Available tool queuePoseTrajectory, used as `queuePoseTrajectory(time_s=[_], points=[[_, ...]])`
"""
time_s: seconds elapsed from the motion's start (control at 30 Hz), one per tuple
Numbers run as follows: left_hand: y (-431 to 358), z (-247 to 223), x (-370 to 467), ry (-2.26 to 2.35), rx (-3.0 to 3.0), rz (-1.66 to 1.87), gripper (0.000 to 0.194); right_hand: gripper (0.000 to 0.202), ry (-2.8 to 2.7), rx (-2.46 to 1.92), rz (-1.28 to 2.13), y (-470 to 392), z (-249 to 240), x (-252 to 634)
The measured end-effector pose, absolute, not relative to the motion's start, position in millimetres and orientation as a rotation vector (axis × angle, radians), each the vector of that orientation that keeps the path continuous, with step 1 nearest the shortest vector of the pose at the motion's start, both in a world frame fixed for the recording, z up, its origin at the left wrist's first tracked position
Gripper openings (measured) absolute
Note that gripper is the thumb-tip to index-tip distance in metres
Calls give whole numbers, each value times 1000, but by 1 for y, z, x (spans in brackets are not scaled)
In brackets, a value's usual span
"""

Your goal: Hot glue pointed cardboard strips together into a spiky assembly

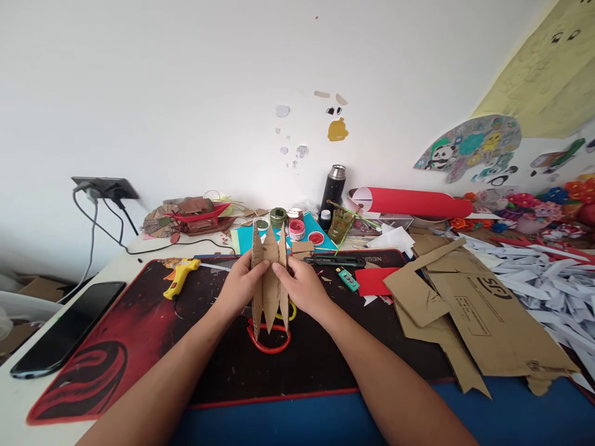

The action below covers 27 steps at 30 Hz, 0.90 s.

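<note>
Both hands hold pointed cardboard pieces [270,291] upright over the middle of the dark mat. The pieces stand side by side, with sharp tips at top and bottom. My left hand [244,282] grips their left side, its thumb on the front face. On the right side my right hand [304,284] is closed, with its thumb beside the other one. Just below and partly behind the cardboard lie scissors with a red handle [270,350]; their blades are hidden. A yellow ring, partly covered, shows there too.
A yellow glue gun [182,277] and a black phone [67,328] lie at left. Behind stand paint jars [296,229], a black flask [333,191] and a brush cup [342,224]. Cardboard sheets [497,322] and white paper strips [539,279] cover the right side.
</note>
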<state>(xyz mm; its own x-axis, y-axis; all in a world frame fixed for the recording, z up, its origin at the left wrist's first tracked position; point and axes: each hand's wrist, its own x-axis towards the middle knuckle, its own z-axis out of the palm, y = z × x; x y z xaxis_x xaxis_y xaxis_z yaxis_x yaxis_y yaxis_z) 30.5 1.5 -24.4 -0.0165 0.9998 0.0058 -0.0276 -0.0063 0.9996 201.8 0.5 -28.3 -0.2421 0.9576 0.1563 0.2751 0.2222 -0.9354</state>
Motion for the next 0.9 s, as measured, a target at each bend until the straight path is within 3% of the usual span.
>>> queuePoseTrajectory(time_s=[0.23, 0.4, 0.6, 0.9], points=[[1, -22, 30, 1119, 962, 1274, 47, 46, -1505, -874, 1322, 3, -25, 204], [1, -20, 27, 1115, 1026, 1275, 47, 44, -1550, -952, 1250, 5, -28, 205], [6, -12, 20, 1097, 942, 1375, 62, 38, -1612, -937, 1264, 1, -28, 201], [4, -22, 21, 1194, 1183, 1282, 58, 35, -1671, -1051, 1049, -1, -28, 203]])
